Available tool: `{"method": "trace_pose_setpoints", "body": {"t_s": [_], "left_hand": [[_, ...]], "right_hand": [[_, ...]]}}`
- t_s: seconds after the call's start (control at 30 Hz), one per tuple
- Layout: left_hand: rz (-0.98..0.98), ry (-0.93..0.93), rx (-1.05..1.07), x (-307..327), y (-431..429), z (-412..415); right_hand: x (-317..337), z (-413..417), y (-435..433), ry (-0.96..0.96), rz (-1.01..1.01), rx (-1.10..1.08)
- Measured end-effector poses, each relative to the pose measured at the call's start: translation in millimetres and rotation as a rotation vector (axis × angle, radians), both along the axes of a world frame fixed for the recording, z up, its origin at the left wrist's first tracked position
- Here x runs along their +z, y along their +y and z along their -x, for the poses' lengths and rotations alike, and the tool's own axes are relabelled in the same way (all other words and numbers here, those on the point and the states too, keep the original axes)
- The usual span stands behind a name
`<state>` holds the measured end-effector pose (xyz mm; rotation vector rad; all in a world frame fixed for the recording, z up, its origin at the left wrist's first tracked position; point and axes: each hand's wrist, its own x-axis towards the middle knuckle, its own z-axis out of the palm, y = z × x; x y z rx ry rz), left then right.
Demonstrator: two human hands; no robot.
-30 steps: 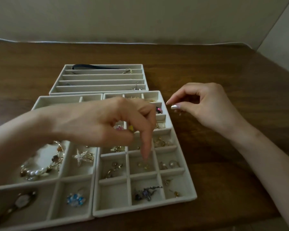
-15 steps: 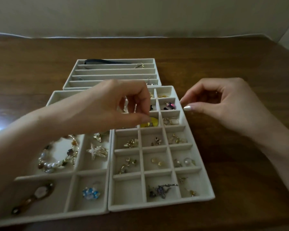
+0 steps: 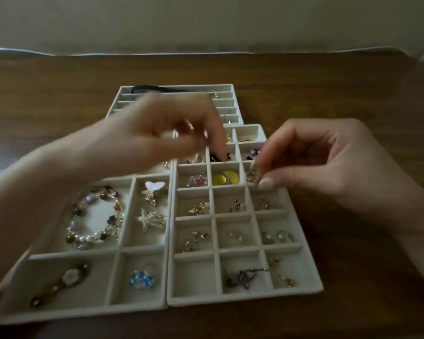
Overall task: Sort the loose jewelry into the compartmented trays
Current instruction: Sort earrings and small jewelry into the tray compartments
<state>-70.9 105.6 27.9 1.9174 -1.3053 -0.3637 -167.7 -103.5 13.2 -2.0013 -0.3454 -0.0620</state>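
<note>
A grid tray [image 3: 245,299] of small compartments lies right of a tray [image 3: 78,311] with larger compartments; a slotted tray [image 3: 227,88] sits behind them. My left hand [image 3: 157,135], blurred, hovers over the far rows with curled fingers. Small shiny pieces glint inside its curl, and a fingertip points down at the compartment with dark pieces [image 3: 217,156]. My right hand [image 3: 328,167] pinches a small gold piece [image 3: 255,179] between thumb and forefinger over the grid tray's right column. Yellow discs [image 3: 225,178] and a pink flower [image 3: 199,181] lie in the compartments just beside it.
The left tray holds a bead bracelet [image 3: 96,216], a starfish clip [image 3: 149,220], a white butterfly clip [image 3: 154,187], a blue flower piece [image 3: 141,280] and a watch-like band [image 3: 66,280]. Bare wooden table [image 3: 353,99] surrounds the trays, with a wall behind.
My left hand has risen from the middle compartments and moved back toward the far rows. My right hand has come from beside the tray to over its right column.
</note>
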Motion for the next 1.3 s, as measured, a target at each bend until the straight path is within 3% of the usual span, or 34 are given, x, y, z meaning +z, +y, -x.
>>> {"method": "trace_pose_setpoints", "body": {"t_s": [0.1,0.23,0.37,0.47,0.73,0.9,1.1,1.3], "left_hand": [[0.169,0.023,0.401,-14.1,4.3,-25.6],[0.142,0.018,0.548,-32.7,1.7,-36.3],[0.147,0.0,0.552,-34.7,0.0,-38.0],[0.157,-0.007,0.543,-34.8,0.0,-37.3],[0.082,-0.048,0.45,-33.1,0.5,-34.9],[0.052,-0.112,0.456,-33.1,1.6,-37.0],[0.031,-0.167,0.478,-32.7,2.2,-37.2],[-0.064,-0.178,0.298,-30.2,0.4,-28.5]], "right_hand": [[-4.5,8.6,23.7,-0.001,0.041,0.166],[-14.8,15.1,45.8,0.039,0.078,0.298],[-13.4,14.6,53.7,-0.016,0.168,0.278],[-0.9,6.9,41.0,-0.011,0.117,0.166],[-0.6,-24.4,5.9,-0.037,0.248,-0.042],[-14.5,-28.8,-6.6,-0.152,0.273,-0.172],[-19.2,-31.4,-17.2,-0.277,0.454,-0.225],[-19.3,-30.9,-18.1,-0.207,0.442,-0.194]]}}
